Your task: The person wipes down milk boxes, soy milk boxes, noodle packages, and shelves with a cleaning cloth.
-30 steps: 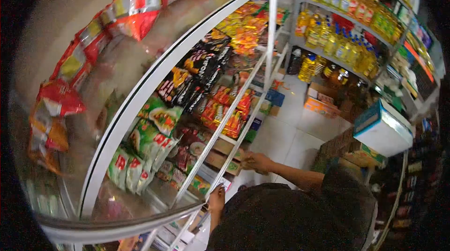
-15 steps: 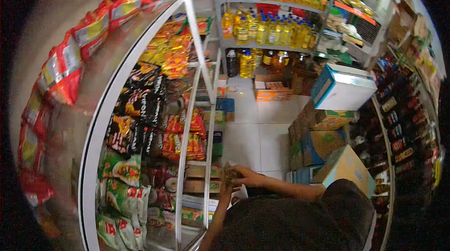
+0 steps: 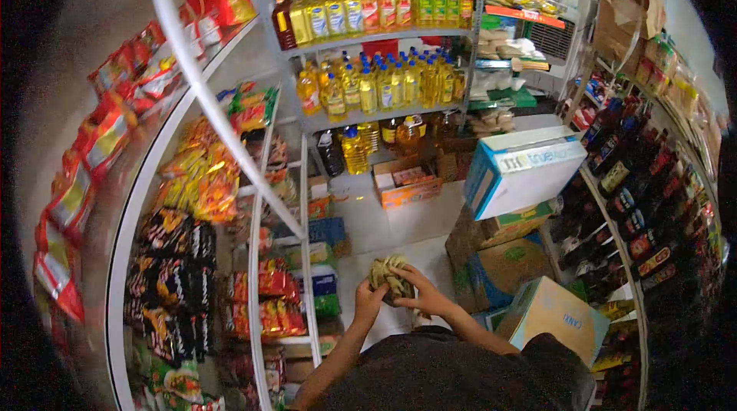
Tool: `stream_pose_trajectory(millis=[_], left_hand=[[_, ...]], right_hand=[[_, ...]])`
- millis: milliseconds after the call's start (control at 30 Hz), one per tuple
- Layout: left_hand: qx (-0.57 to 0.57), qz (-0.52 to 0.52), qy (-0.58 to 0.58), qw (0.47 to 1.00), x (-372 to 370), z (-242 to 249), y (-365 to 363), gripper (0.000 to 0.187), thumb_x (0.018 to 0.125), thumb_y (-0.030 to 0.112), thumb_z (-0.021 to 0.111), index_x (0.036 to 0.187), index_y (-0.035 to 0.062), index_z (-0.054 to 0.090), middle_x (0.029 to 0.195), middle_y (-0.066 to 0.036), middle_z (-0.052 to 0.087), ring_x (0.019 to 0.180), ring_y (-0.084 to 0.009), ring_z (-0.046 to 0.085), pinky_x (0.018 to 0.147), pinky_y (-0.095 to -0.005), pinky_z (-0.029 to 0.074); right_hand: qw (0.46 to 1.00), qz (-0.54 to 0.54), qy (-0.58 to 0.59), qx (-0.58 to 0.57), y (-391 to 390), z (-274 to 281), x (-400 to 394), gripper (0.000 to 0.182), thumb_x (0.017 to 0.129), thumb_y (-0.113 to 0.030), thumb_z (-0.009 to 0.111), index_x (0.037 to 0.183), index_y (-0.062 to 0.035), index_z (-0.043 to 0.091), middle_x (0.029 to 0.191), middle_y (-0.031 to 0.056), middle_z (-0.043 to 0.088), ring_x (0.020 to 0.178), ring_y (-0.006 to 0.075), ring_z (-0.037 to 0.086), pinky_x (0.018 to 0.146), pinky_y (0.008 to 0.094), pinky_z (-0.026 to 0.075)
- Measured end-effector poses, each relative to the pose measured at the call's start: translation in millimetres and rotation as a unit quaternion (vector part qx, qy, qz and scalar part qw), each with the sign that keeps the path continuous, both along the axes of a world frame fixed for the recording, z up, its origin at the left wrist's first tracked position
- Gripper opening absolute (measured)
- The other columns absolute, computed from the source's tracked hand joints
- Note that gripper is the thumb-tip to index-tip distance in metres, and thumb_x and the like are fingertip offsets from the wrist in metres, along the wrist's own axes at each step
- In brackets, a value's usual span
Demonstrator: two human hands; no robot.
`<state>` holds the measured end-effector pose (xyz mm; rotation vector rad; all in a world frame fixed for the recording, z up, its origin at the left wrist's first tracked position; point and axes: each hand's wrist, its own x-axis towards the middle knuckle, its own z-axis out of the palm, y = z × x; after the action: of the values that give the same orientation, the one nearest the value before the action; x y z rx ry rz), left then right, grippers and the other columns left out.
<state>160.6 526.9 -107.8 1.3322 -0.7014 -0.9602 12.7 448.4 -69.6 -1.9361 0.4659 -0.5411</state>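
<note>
- Low in the view, in front of the person's dark shirt, the left hand (image 3: pixel 367 298) and the right hand (image 3: pixel 424 297) meet over the floor; together they form the grip, both clenched on a small greenish packet (image 3: pixel 390 275).
- The packet sits between the two hands, the left hand at its lower left edge and the right hand's fingers (image 3: pixel 407 274) curled over its lower right; its print is too blurred to read, though it looks like a crumpled wrapper.
- Just left of the grip stands a white shelf rack (image 3: pixel 305 203), with red snack packs (image 3: pixel 261 317) on a low tier and black snack packs (image 3: pixel 173 238) further left.
- Just right of the grip are stacked cardboard boxes (image 3: pixel 503 265), with a tan carton (image 3: pixel 553 315) nearer the person and a white and blue box (image 3: pixel 522 169) on top.
- Beyond the grip, on the tiled floor (image 3: pixel 399 223), lies an open orange box (image 3: pixel 407 180).
- Farthest from the grip, rows of yellow oil bottles (image 3: pixel 384 81) fill the back shelves.
</note>
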Motion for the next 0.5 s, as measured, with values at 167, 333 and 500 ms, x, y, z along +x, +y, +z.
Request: stream_pose_trajectory(millis=[167,333,500], left_hand=[[0.036,-0.161,0.153,0.974,-39.5,44.8,-94.7,0.034,0.088,0.027,0.047,0.108,0.0009,0.054,0.098,-0.009,0.059,0.085,-0.0177,0.058,0.079,-0.0321,0.045],[0.067,-0.321,-0.023,0.944,-64.8,67.1,-156.8,0.034,0.090,0.026,0.047,0.109,-0.0021,0.054,0.097,-0.007,0.060,0.088,-0.0139,0.056,0.080,-0.0282,0.044],[-0.055,-0.368,-0.161,0.914,-67.7,80.6,-225.9,0.036,0.085,0.016,0.054,0.118,0.0023,0.050,0.103,-0.010,0.060,0.092,-0.0178,0.056,0.082,-0.0296,0.043]], right_hand=[[0.981,-0.161,-0.092,-0.049,-78.5,-6.6,-29.6,0.065,0.066,-0.009,0.072,0.125,-0.0108,0.045,0.122,0.0169,0.043,0.114,0.0306,0.043,0.093,0.0345,0.037],[0.901,-0.375,-0.143,-0.162,-150.0,20.3,-76.9,0.051,0.061,0.005,0.062,0.111,-0.0053,0.055,0.101,0.0148,0.056,0.097,0.0327,0.053,0.086,0.0367,0.041],[0.784,-0.567,-0.064,-0.246,-222.9,41.3,-118.6,0.052,0.061,0.011,0.052,0.108,-0.0094,0.057,0.111,0.0198,0.048,0.105,0.0375,0.045,0.090,0.0378,0.037]])
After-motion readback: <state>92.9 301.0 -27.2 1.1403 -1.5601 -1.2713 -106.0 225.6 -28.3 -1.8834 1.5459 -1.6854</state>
